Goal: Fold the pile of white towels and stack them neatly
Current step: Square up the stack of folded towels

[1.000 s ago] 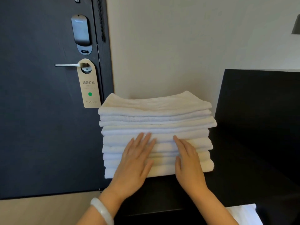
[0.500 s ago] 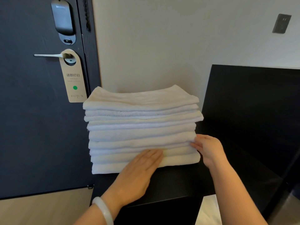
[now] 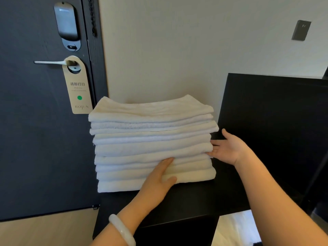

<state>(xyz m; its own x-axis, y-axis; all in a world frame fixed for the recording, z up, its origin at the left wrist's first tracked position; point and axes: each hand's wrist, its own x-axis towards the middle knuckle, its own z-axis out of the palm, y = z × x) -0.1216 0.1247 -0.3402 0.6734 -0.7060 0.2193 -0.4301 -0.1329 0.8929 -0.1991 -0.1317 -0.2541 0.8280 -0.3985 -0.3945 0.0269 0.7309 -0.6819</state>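
Pressing flat against the front of the towel stack (image 3: 152,144) at its 6 o'clock, the left hand (image 3: 158,181) had straight fingers gripping nothing, while the right hand (image 3: 229,148), fingers spread and open, touched its side at 3 o'clock. The towel stack stood on the black cabinet (image 3: 195,197), its upper towels overhanging the lower ones, so an uneven shove could have slid layers askew toward the door (image 3: 35,139) at 9 o'clock. No container was in view.

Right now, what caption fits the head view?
Left hand touches the front, right hand the side, of a white towel stack on a black table.
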